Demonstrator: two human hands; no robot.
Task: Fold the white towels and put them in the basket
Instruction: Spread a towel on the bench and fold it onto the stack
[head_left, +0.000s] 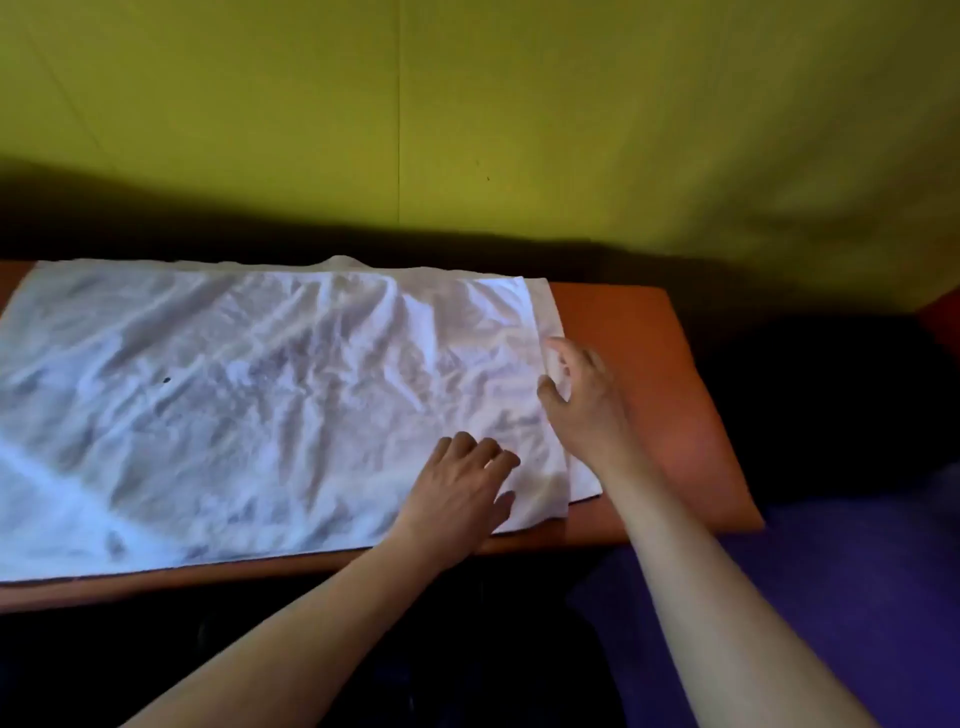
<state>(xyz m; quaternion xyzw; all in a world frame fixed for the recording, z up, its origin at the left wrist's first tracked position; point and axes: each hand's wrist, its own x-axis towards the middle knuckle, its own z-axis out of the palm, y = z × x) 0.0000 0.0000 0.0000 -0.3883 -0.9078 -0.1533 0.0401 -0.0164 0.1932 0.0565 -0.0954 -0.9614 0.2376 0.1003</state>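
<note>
**No readable text**

No txt, labels, brands, nos. or signs legible anywhere in the head view; picture is soft & dim.

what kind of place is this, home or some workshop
Probably a plain room at home, though it is hard to be sure: a white towel spread over a narrow orange table pushed against a bare yellow-green wall.
</note>
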